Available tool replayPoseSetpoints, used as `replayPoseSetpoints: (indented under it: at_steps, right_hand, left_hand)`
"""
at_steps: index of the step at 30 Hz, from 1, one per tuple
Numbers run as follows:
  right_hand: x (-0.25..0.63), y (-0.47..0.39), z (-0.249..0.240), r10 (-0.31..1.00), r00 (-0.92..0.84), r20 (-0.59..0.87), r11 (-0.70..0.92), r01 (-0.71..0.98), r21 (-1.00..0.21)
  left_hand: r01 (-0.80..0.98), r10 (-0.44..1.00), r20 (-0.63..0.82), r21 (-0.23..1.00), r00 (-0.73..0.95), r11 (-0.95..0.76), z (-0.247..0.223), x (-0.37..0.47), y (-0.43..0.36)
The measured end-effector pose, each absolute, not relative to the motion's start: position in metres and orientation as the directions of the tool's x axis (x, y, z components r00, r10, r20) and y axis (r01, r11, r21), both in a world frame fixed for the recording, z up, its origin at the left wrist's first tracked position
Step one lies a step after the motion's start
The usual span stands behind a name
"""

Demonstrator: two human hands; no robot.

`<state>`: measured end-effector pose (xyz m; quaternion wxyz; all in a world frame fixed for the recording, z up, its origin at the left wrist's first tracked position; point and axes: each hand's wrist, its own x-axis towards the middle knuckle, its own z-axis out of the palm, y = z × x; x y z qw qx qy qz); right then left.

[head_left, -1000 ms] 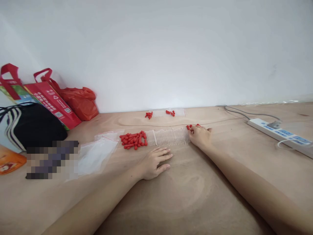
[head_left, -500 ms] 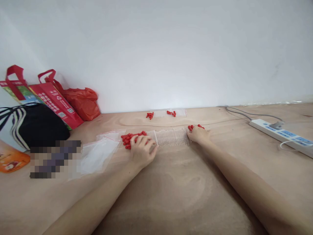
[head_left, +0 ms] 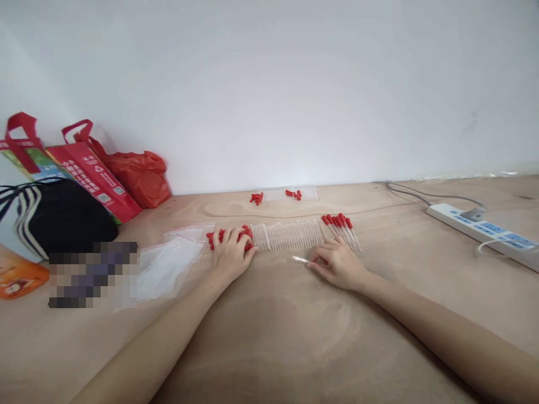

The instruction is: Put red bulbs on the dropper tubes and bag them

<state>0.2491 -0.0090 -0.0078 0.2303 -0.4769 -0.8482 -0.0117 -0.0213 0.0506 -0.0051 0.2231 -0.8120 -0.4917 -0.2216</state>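
Between my hands lies a row of thin clear tubes (head_left: pixel 290 235), side by side on the wooden table. My left hand (head_left: pixel 231 252) rests on a pile of red rubber bulbs (head_left: pixel 214 238) at the row's left end; its fingertips are among the bulbs, and what they hold is hidden. My right hand (head_left: pixel 334 262) pinches one clear tube (head_left: pixel 300 259) by its right end, just in front of the row. Behind that hand several tubes with red bulbs on their far ends (head_left: pixel 340 221) lie slanted together.
Clear plastic bags (head_left: pixel 168 269) lie left of the bulbs. Farther back is another bag (head_left: pixel 311 193) with red bulbs (head_left: pixel 256 198) by it. Shopping bags (head_left: pixel 95 177) and a black bag (head_left: pixel 76 219) stand at left. A power strip (head_left: pixel 484 227) lies at right.
My right hand has moved toward me from the red-capped tubes, uncovering them, and now holds a clear tube. My left hand has shifted left, farther over the bulb pile.
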Motion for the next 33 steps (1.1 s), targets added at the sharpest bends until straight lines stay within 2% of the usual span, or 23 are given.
replayPoseSetpoints:
  at_steps: [8, 12, 16, 21, 26, 33]
  right_hand:
    - [0.244, -0.015, -0.016, 0.759, -0.494, 0.425, 0.612, 0.764, -0.205]
    - [0.243, -0.016, -0.017, 0.746, -0.487, 0.454, 0.614, 0.766, -0.188]
    - [0.242, -0.016, -0.018, 0.756, -0.484, 0.441, 0.618, 0.751, -0.234]
    - [0.24, -0.016, -0.017, 0.775, -0.471, 0.422, 0.59, 0.778, -0.216]
    - [0.238, -0.02, -0.016, 0.783, -0.433, 0.447, 0.562, 0.8, -0.211]
    - [0.24, -0.017, -0.022, 0.76, -0.406, 0.507, 0.597, 0.745, -0.297]
  left_hand:
    - [0.891, 0.614, 0.699, -0.072, 0.366, -0.449, 0.001, -0.021, 0.046]
    - [0.786, 0.525, 0.755, 0.022, 0.392, -0.618, 0.007, -0.01, 0.032]
    - [0.597, 0.531, 0.643, 0.139, 0.552, -0.79, 0.005, 0.005, 0.018]
    - [0.511, 0.542, 0.47, 0.206, 0.697, -0.835, 0.005, 0.012, 0.01]
    - [0.577, 0.61, 0.423, 0.219, 0.671, -0.787, 0.004, 0.016, 0.008]
    - [0.644, 0.652, 0.445, 0.196, 0.614, -0.74, -0.009, 0.025, 0.014]
